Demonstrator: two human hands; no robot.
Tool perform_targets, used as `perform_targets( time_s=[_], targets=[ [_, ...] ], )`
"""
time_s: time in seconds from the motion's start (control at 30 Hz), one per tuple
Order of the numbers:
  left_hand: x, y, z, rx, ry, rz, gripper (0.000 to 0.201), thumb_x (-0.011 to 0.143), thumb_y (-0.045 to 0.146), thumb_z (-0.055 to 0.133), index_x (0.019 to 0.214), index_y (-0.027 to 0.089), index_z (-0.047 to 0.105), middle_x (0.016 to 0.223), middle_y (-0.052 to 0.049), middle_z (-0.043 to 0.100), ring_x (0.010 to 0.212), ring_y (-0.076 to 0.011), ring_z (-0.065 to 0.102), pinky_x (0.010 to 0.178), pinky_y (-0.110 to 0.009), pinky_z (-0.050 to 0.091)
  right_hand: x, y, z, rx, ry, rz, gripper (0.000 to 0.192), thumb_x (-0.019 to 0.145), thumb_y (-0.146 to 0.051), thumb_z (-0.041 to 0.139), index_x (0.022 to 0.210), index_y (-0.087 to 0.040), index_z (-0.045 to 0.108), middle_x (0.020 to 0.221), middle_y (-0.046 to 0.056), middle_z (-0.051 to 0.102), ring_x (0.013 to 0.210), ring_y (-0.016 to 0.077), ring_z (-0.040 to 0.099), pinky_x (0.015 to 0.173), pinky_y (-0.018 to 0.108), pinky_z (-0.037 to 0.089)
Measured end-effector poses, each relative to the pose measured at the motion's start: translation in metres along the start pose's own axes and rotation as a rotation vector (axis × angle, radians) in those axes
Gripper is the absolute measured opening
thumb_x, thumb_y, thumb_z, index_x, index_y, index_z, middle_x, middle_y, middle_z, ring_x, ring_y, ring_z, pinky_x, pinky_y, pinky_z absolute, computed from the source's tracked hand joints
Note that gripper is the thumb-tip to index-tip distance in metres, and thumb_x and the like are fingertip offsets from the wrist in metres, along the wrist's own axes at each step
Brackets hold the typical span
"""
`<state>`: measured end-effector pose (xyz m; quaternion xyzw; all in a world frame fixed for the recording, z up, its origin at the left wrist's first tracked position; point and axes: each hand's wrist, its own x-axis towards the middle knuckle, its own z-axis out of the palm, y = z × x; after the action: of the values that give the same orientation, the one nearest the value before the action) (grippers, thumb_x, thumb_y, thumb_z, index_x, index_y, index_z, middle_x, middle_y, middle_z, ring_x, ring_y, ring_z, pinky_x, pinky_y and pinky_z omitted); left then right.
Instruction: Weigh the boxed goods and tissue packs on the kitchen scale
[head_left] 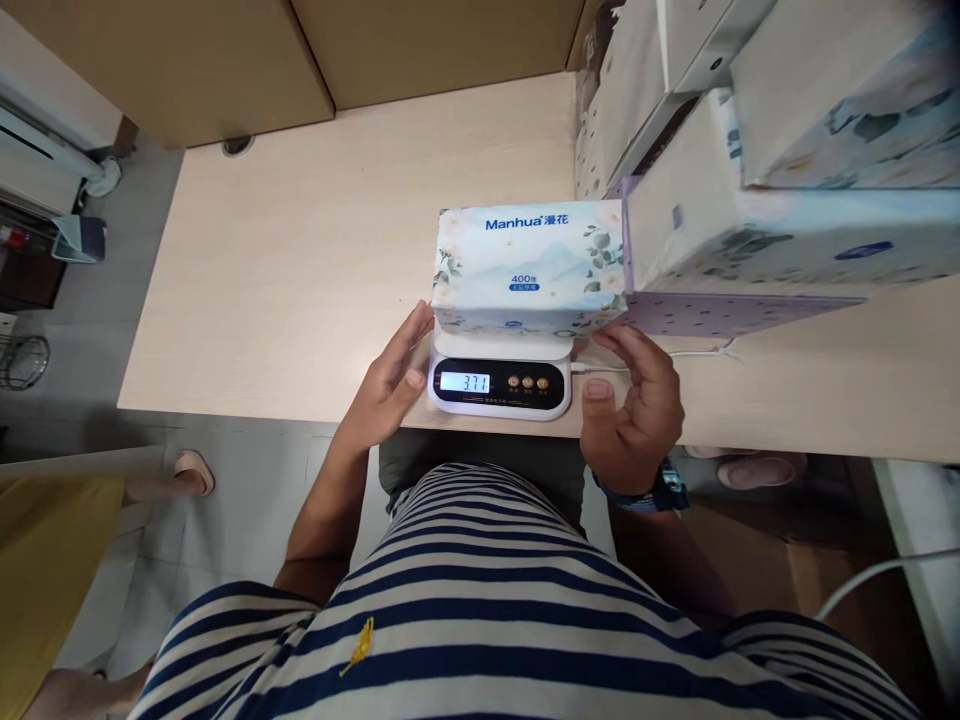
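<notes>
A pale blue floral tissue pack [532,260] marked "Manhua" rests on a white digital scale [502,345]. The scale's lit display [465,382] reads about 3.71. My left hand [394,385] is by the lower left corner of the pack, thumb apart from the stretched fingers. At the lower right corner is my right hand [634,405], its fingers slightly bent and its thumb apart. Fingertips of both hands come close to the pack's edges; whether they touch it I cannot tell. Neither hand grips anything.
More floral tissue packs [795,230] are stacked at the right on a purple dotted box [750,313]. A white cable [682,353] runs right from the scale. Brown panels [442,50] stand behind the wooden desk [300,260]. Another person's yellow clothing [52,570] shows at lower left.
</notes>
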<state>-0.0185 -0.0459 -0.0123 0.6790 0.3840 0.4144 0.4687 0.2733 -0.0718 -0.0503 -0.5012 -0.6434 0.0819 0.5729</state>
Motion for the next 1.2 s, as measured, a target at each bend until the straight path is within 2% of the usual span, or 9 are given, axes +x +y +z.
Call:
perform_targets(
  time_s=[0.13,0.4,0.47,0.6,0.7,0.8,0.87,1.03,1.2],
  targets=[
    [0.0,-0.001,0.0,0.0,-0.002,0.008,0.068,0.11,0.061,0.051,0.173,0.043,0.033,0.182,-0.003,0.035,0.168,-0.0343,0.037,0.14,-0.064,0.027,0.0,0.003,0.0,0.022,0.007,-0.033,0.058,0.102,-0.035,0.064,0.16,-0.029,0.056,0.145,0.011,0.071,0.133,0.0347,0.073,0.11,0.063,0.064],
    [0.003,0.002,0.001,0.01,0.01,-0.019,0.075,0.107,0.065,0.053,0.174,0.04,0.031,0.181,-0.006,0.038,0.168,-0.0358,0.037,0.141,-0.064,0.026,0.002,-0.004,0.001,0.044,0.024,0.042,0.052,0.104,-0.038,0.063,0.156,-0.034,0.059,0.144,0.009,0.072,0.13,0.0318,0.075,0.111,0.06,0.064],
    [0.003,0.003,0.002,0.013,0.021,-0.044,0.078,0.106,0.068,0.053,0.175,0.041,0.028,0.184,-0.005,0.033,0.17,-0.0364,0.034,0.141,-0.063,0.023,0.002,-0.003,0.001,0.056,0.019,0.066,0.052,0.104,-0.037,0.064,0.156,-0.033,0.059,0.145,0.01,0.073,0.13,0.0315,0.075,0.112,0.06,0.063],
    [0.002,0.003,-0.002,0.018,0.073,-0.15,0.09,0.102,0.078,0.049,0.177,0.041,0.015,0.189,-0.003,0.013,0.174,-0.0365,0.019,0.144,-0.058,0.017,0.0,-0.004,0.004,0.106,0.038,0.12,0.058,0.104,-0.034,0.065,0.161,-0.034,0.054,0.151,0.011,0.07,0.138,0.0324,0.071,0.118,0.061,0.058],
    [0.007,0.007,-0.006,0.031,0.073,-0.234,0.1,0.098,0.088,0.041,0.178,0.04,0.005,0.19,0.0,0.001,0.176,-0.0361,0.006,0.145,-0.052,0.013,0.001,-0.011,0.011,0.14,0.067,0.163,0.073,0.105,-0.036,0.064,0.172,-0.039,0.035,0.171,0.012,0.053,0.155,0.0347,0.057,0.122,0.064,0.053],
    [0.021,0.019,-0.007,0.068,0.094,-0.248,0.103,0.099,0.089,0.032,0.179,0.034,-0.002,0.189,-0.001,-0.009,0.176,-0.0349,-0.003,0.145,-0.051,0.013,0.003,-0.025,0.021,0.199,0.012,0.235,0.089,0.106,-0.041,0.062,0.176,-0.047,0.007,0.188,0.006,0.018,0.174,0.0344,0.025,0.131,0.067,0.042],
    [0.03,0.028,-0.005,0.088,0.139,-0.237,0.101,0.1,0.088,0.027,0.179,0.031,-0.003,0.189,-0.004,-0.009,0.176,-0.0341,-0.004,0.144,-0.052,0.015,0.002,-0.035,0.028,0.258,-0.02,0.295,0.091,0.108,-0.043,0.06,0.175,-0.049,-0.001,0.19,0.002,0.003,0.176,0.032,0.011,0.136,0.066,0.034],
    [0.043,0.032,-0.001,0.086,0.205,-0.229,0.102,0.1,0.089,0.016,0.178,0.028,-0.004,0.189,-0.008,-0.008,0.177,-0.0316,-0.001,0.144,-0.052,0.014,-0.004,-0.047,0.036,0.355,-0.011,0.366,0.088,0.109,-0.043,0.057,0.174,-0.053,-0.002,0.19,-0.001,-0.002,0.177,0.0285,0.006,0.139,0.064,0.027],
    [0.039,0.019,0.004,0.046,0.237,-0.191,0.107,0.093,0.097,0.016,0.177,0.033,0.004,0.19,-0.01,-0.004,0.177,-0.0301,0.002,0.143,-0.053,0.016,-0.013,-0.032,0.021,0.349,0.022,0.357,0.089,0.106,-0.05,0.062,0.175,-0.05,0.005,0.19,0.003,0.002,0.177,0.0298,0.009,0.138,0.065,0.028]
  ],
)
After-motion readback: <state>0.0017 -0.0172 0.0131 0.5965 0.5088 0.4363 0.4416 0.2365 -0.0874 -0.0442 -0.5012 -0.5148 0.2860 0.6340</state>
